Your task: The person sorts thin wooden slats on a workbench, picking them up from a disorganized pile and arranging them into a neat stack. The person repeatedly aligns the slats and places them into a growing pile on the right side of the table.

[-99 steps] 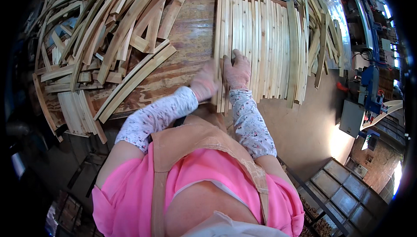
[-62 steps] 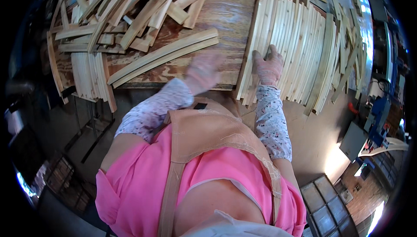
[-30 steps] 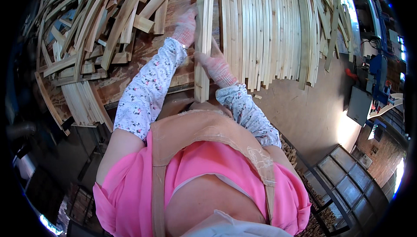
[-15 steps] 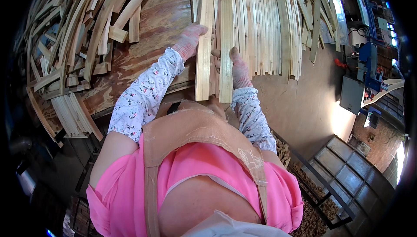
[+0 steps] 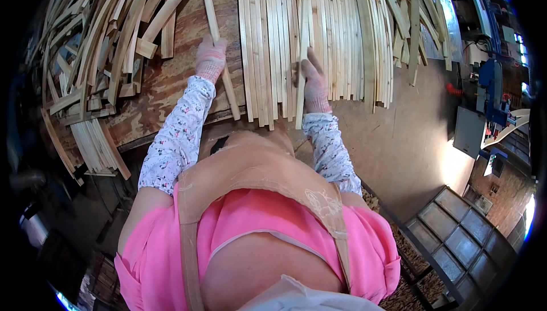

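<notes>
My left hand (image 5: pixel 211 60), in a pinkish knit glove, is closed round a narrow wooden strip (image 5: pixel 230 91), tilted slightly and held left of a row of strips. Closed on another wooden strip (image 5: pixel 302 97), my right hand (image 5: pixel 315 83) holds it upright in view over the middle of the row, narrow side up. Part of the right fingers is hidden behind that strip. Beneath and around it, many pale wooden strips (image 5: pixel 339 43) lie side by side, their near ends uneven.
A wooden tabletop (image 5: pixel 182 77) carries a heap of loose curved strips (image 5: pixel 122 37) on the left. More loose strips (image 5: pixel 413 32) lie at the far right. A bundle of strips (image 5: pixel 94 148) sits at the lower left. Blue-and-grey machinery (image 5: pixel 478 120) stands at right.
My left hand has moved left with its strip, away from the row. Both held strips have turned from broad face to narrow side up. The right hand stays near the same place.
</notes>
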The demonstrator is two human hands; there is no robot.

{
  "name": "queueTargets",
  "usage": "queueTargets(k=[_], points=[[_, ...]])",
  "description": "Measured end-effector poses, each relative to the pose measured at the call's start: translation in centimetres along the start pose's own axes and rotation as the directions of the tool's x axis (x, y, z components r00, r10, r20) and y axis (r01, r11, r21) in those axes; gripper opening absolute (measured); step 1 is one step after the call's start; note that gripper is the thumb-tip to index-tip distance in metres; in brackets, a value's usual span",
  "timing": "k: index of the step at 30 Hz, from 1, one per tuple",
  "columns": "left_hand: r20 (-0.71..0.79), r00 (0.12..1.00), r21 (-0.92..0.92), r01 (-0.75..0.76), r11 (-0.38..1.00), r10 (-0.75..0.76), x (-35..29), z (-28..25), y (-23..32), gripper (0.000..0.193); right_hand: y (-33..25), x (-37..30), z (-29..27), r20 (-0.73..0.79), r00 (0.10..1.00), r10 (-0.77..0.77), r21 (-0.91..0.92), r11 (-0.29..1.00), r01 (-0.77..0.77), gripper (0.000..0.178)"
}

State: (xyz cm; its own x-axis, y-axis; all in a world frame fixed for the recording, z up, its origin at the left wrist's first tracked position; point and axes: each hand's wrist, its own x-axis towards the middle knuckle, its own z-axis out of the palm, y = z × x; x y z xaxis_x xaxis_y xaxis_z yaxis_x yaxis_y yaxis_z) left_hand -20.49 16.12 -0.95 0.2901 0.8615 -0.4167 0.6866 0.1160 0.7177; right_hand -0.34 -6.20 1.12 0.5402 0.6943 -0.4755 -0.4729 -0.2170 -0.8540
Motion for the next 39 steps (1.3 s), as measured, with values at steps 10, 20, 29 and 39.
queueTargets(k=[10, 20, 29, 39], points=[[0.211, 0.790, 0.294, -0.612, 0.734, 0.575, 3.0, -2.9, -3.6, 0.053, -2.6, 0.8, 2.5, -0.359, 0.848, -0.390, -0.932, 0.207, -0.299, 0.069], [0.056, 0.911, 0.806, -0.283, 0.519, 0.409, 16.7, -13.6, -0.4, 0.059, -0.1, 1.8, 19.0, -0.019, 0.895, -0.446, -0.890, 0.415, 0.188, 0.058], [0.399, 0.901, -0.633, 0.135, 0.763, 0.171, 15.0, -12.7, 0.4, 0.015, -2.4, 6.6, 25.7, -0.020, 0.998, 0.052, -0.079, 0.995, -0.053, 0.058], [-0.130, 0.602, 0.639, -0.557, 0.531, 0.788, 12.6, -14.1, 2.2, 0.056, -3.4, 7.8, 20.2, -0.090, 0.994, -0.062, -0.285, 0.958, 0.034, 0.031]])
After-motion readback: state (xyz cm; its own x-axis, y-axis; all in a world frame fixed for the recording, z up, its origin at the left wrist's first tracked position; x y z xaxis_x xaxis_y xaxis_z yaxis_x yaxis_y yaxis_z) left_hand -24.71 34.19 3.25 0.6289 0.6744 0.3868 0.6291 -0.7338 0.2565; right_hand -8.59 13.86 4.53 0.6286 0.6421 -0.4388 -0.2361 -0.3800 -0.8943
